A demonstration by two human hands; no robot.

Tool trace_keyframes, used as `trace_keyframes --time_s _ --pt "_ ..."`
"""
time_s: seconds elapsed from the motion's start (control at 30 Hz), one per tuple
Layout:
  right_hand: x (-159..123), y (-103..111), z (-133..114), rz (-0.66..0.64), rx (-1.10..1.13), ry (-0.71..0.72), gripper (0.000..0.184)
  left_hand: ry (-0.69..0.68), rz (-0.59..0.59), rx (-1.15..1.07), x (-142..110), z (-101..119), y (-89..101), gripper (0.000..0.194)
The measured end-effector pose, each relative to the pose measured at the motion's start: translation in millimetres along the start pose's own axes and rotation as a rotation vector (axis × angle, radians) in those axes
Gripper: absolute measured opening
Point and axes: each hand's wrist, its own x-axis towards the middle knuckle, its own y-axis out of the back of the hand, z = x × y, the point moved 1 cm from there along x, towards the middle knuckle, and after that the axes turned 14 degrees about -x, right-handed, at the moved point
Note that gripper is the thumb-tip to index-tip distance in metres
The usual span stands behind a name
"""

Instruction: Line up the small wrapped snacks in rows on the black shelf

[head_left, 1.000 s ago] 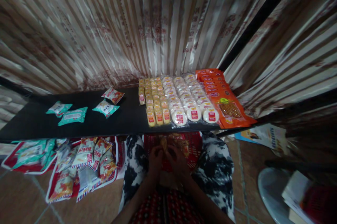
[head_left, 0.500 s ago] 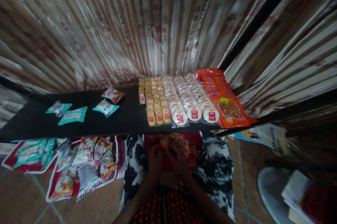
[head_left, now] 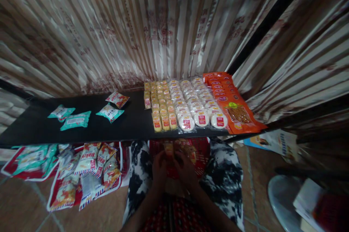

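Observation:
Over a red basket (head_left: 203, 152) between the knees, my left hand (head_left: 160, 165) and my right hand (head_left: 183, 165) pinch a small yellow wrapped snack (head_left: 169, 149) from either side. More wrapped snacks lie in that basket, partly hidden by the hands and the shelf edge. Just above, on the black shelf (head_left: 131, 126), stand rows of similar yellow wrapped snacks (head_left: 164, 121). Beside them are rows of round white wrapped crackers (head_left: 201, 117), then overlapping orange snack bags (head_left: 237, 112) at the right end.
Teal packets (head_left: 75, 120) and a red-and-white packet (head_left: 117, 99) lie on the shelf's left half. Below it, a basket of red-and-white chip bags (head_left: 88, 159) and a basket of teal packets (head_left: 32, 159) rest on the tiled floor. A stool (head_left: 283, 195) holding papers stands right.
The yellow snack has turned in my fingers so that its broader face shows. Both hands stay over the basket; the view has shifted slightly.

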Motion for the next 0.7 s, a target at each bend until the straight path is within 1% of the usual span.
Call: trace_keyframes --time_s 0.13,0.27,0.37,0.57,0.7 --pt "-0.5 2.1 -10.6 -0.005 0.027 0.019 0.031 -0.054 -0.025 0.034 -5.8 10.2 0.4 0.036" --pt "-0.4 3.4 -24.7 0.027 0.013 0.034 0.030 -0.126 0.016 0.099 -13.3 26.5 -1.1 0.033" --pt "1.1 5.2 -36.6 0.048 0.013 0.076 0.028 -0.159 0.044 0.094 -15.9 35.5 -1.3 0.032" --pt "7.2 11.0 -64.1 0.070 -0.005 0.145 0.024 -0.250 0.059 0.084 -10.0 42.8 3.9 0.031" --pt "11.1 8.8 -79.1 0.043 0.036 0.167 0.027 -0.302 0.076 0.122 -3.9 48.9 8.2 0.032"
